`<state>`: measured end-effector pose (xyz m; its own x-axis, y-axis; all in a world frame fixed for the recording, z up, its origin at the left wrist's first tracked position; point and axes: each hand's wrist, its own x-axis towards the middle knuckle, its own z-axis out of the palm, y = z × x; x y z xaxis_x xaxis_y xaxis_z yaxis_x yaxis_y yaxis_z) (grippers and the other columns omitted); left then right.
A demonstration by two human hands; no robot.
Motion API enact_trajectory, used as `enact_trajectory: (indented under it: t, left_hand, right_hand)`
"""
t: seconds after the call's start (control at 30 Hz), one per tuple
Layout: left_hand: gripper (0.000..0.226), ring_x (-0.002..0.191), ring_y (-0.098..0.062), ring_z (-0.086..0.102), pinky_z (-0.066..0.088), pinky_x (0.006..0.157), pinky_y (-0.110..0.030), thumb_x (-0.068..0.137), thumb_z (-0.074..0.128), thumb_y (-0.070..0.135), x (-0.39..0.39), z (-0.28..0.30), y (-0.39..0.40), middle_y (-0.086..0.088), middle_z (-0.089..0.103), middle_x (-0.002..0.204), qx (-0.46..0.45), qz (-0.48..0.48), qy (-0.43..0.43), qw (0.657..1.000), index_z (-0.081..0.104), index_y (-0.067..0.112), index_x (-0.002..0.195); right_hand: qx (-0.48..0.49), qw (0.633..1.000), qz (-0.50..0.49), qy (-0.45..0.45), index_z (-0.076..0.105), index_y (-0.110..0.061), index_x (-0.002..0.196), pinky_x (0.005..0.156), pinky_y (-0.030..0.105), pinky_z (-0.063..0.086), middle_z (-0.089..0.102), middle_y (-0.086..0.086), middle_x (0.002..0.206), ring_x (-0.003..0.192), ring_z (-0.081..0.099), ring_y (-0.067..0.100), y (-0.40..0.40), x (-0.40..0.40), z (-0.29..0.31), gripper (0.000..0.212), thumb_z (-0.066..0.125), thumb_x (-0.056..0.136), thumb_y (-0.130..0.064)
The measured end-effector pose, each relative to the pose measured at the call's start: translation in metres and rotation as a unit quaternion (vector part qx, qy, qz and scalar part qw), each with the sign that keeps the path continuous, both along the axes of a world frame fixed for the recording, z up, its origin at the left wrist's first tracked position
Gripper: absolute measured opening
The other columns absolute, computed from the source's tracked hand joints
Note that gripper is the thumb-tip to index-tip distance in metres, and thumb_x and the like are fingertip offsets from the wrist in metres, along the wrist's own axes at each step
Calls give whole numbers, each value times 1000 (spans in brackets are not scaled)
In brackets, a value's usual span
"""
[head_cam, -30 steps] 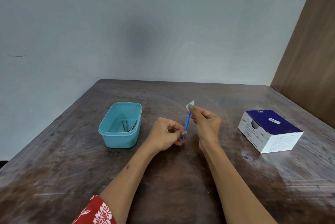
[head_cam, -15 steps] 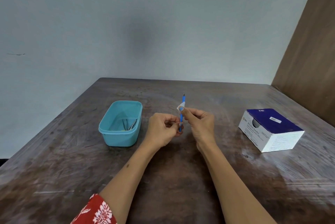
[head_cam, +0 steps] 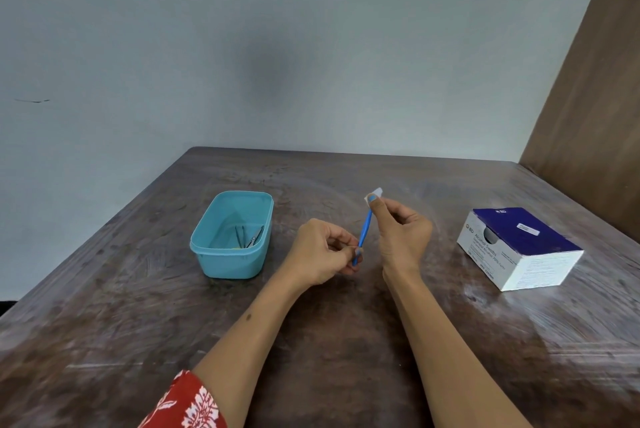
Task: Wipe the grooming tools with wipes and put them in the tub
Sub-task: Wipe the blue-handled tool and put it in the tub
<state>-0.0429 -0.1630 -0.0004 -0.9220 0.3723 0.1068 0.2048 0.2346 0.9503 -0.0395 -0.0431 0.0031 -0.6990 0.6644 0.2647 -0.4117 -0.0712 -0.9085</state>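
- Progress: the teal tub (head_cam: pixel 231 237) already holds several slim metal tools (head_cam: pixel 250 236), among them what look like small scissors; these are judged finished. How many there are cannot be counted exactly.
- Item in hand: one blue-handled grooming tool (head_cam: pixel 363 237), held clear above the table (head_cam: pixel 138 306), tilted a little off upright. It is not yet in the tub.
- Left hand (head_cam: pixel 320 254): closed in a pinch on the lower end of the blue tool, thumb and fingertips meeting round it. The very bottom tip shows just below this pinch.
- Right hand (head_cam: pixel 401 237): closed at the upper end of the tool, thumb and forefinger pressing a small white wipe (head_cam: pixel 374 192) round it. The wipe pokes out just above the pinch; the tool's working tip is hidden inside it.
- Between the two grips the blue shaft is bare and visible.
- Relative to the grips: the tub stands on the table to the left of the left hand, near but not touching; the box of alcohol swabs (head_cam: pixel 519 247) lies to the right of the right hand, well apart.
- No loose tools are seen on the table, so this is judged to be the last item in view.
- Remaining: finish the wiping, then carry the tool leftward to the tub and release it. The used wipe also awaits disposal.
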Motion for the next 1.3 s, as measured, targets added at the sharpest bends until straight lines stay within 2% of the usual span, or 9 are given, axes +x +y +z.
enact_trajectory:
  t: [0.13,0.37,0.47,0.67,0.83,0.93,1.03,1.13,1.3]
  left_hand:
    - [7,60,-19,69,58,54,-24,81,66,-1,2,0,-1,-17,70,73,-6,2,7,1000,68,5,77]
    - [9,64,-15,71,57,56,-23,81,67,3,1,2,-4,-7,71,73,-9,24,25,999,70,11,79]
    - [14,64,-15,71,57,55,-22,81,67,2,0,3,-3,-6,71,71,-16,16,18,1000,69,15,75]
    - [18,62,-13,71,59,58,-24,80,68,3,0,-1,-2,-1,70,68,-32,26,36,999,68,19,72]
    - [10,63,-8,70,56,56,-18,81,67,3,-2,-3,-3,3,70,69,-12,73,75,994,72,10,85]
    - [11,64,-8,70,55,56,-15,82,66,3,-2,-3,-4,1,70,71,-13,79,76,994,72,9,88]
    - [11,64,-7,70,57,59,-18,82,66,4,-1,-4,-3,4,69,71,-16,79,81,994,71,10,89]
    - [12,63,-8,70,58,62,-22,83,64,3,-1,-5,-3,2,70,71,2,103,92,990,72,11,88]
    - [21,64,-9,70,59,65,-26,83,63,2,-5,-4,-5,5,70,70,6,113,109,988,70,22,80]
  right_hand:
    - [-7,1000,3,5,74,-15,72,56,9,46,69,-10,59,57,62,-3,2,0,2,5,77,75,-12]
    - [23,997,67,-27,74,-6,83,60,11,49,72,3,73,64,65,-1,-1,1,-2,12,77,76,-15]
    - [13,999,45,-15,73,-13,74,58,10,48,70,-1,68,61,63,-2,0,1,1,4,77,76,-14]
    - [-2,1000,21,7,73,-17,72,56,9,47,69,-11,59,58,62,-4,1,1,2,6,77,76,-13]
    - [33,993,105,-30,74,-14,76,58,10,48,71,-7,65,62,64,-3,-5,1,-3,4,77,74,-12]
    - [52,993,106,-30,74,-19,72,59,10,48,72,-8,63,63,66,-1,-5,3,-2,7,79,73,-14]
    - [71,993,88,-28,72,-24,70,58,10,49,71,-11,63,63,67,-1,-5,3,-3,12,79,73,-15]
    - [104,986,125,-48,73,-27,67,57,11,49,72,-9,64,63,67,1,-6,4,-5,14,78,75,-15]
    - [142,979,138,-48,74,-26,69,55,13,49,72,-7,63,61,67,4,-9,5,-5,15,75,77,-14]
